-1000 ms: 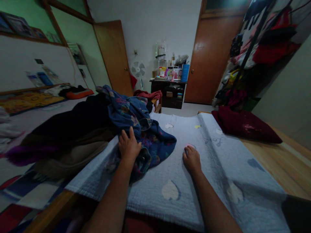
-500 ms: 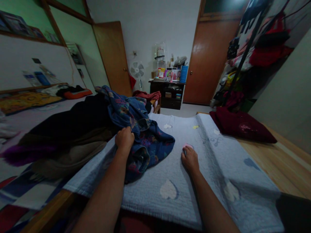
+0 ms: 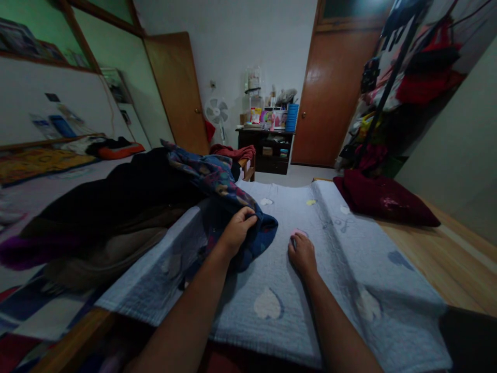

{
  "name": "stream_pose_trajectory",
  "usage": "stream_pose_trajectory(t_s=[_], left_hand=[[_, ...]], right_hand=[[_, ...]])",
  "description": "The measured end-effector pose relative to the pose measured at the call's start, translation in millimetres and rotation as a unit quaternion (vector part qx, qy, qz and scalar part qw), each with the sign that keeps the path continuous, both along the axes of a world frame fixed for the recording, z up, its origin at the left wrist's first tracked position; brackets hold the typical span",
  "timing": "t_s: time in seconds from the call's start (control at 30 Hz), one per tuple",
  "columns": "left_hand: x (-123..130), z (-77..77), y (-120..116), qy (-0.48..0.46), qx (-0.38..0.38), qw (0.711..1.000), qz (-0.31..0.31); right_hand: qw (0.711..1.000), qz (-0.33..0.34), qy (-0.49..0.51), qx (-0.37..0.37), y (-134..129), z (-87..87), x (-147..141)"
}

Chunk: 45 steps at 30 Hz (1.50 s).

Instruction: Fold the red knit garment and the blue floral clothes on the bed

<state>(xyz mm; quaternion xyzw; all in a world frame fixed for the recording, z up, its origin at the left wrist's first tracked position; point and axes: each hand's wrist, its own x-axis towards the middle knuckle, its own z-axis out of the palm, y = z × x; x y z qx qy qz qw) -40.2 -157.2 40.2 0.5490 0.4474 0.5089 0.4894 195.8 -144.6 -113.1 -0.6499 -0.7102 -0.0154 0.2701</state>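
Note:
My left hand [image 3: 237,230] is closed on a dark blue floral garment [image 3: 217,173], its thumb and fingers pinching a fold. Part of the garment hangs down behind my forearm onto the pale blue quilted cloth [image 3: 267,269] with its printed hearts. The garment's far end lies against a heap of dark clothes [image 3: 128,181] on the left. Over on the right, my right hand [image 3: 302,254] rests on the quilted cloth with curled fingers, beside a pink heart print. I see nothing in that hand, though its palm is hidden.
A folded maroon cloth [image 3: 382,199] lies at the right, on a bare wooden surface [image 3: 446,264]. Reddish cloth [image 3: 233,151] hangs over a wooden frame beyond. Farther back stand a fan [image 3: 216,113], a dark cabinet [image 3: 264,163] and hanging bags [image 3: 430,72].
My left hand has moved right and slightly lower, pulling the floral garment with it. The garment is stretched diagonally and more of the quilted cloth on the left shows. My right hand stays in place.

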Motion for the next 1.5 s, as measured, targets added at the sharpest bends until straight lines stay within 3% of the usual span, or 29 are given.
stream_pose_trajectory(t_s=[0.13, 0.23, 0.3, 0.37, 0.4, 0.47, 0.53, 0.63, 0.77, 0.87, 1.0, 1.2, 1.37, 1.5], left_hand=[[24.1, -6.1, -13.9, -0.176, -0.069, 0.977, -0.102], [39.4, -20.3, -26.3, -0.167, -0.069, 0.974, -0.134], [45.6, -33.5, -36.1, -0.064, -0.054, 0.986, -0.142], [45.3, -47.9, -46.0, 0.128, 0.0, 0.983, -0.129], [42.2, -55.1, -50.4, 0.24, 0.039, 0.964, -0.111], [31.0, -68.5, -56.5, 0.434, 0.106, 0.893, -0.056], [16.0, -78.8, -58.3, 0.559, 0.093, 0.823, -0.046], [-3.5, -85.5, -54.3, 0.635, 0.048, 0.769, -0.058], [-10.5, -80.8, -45.1, 0.661, 0.076, 0.744, -0.059], [-5.1, -73.4, -38.9, 0.655, 0.094, 0.748, -0.051], [6.9, -62.5, -34.6, 0.626, 0.122, 0.768, -0.06], [37.4, -56.6, -52.7, 0.565, 0.162, 0.804, -0.093], [47.8, -70.6, -77.1, 0.499, 0.167, 0.834, -0.167], [28.6, -77.5, -85.1, 0.432, 0.158, 0.857, -0.231]], right_hand=[[1.0, 0.005, 0.011, 0.004, 0.0, 0.7, 0.3], [0.999, 0.006, 0.032, 0.0, 0.4, 0.4, 1.2], [0.999, 0.002, 0.052, -0.004, 1.2, -1.1, 2.4], [0.997, -0.004, 0.074, -0.006, 2.2, -3.0, 3.7], [0.996, -0.006, 0.083, -0.007, 2.7, -3.9, 4.4], [0.995, -0.006, 0.097, -0.01, 3.4, -5.2, 5.6], [0.995, -0.004, 0.104, -0.014, 3.6, -5.3, 6.3], [0.994, -0.003, 0.11, -0.021, 3.0, -4.4, 6.1], [0.991, -0.009, 0.132, -0.026, 2.9, -1.7, 4.5], [0.977, 0.0, 0.207, -0.052, 4.2, 6.0, 5.1], [0.938, 0.055, 0.323, -0.112, -1.6, 30.4, 6.7], [0.845, 0.145, 0.487, -0.168, -34.5, 69.2, 1.3], [0.786, 0.185, 0.527, -0.265, -48.2, 71.1, 0.4], [0.802, 0.177, 0.524, -0.227, -48.1, 62.5, -4.1]])
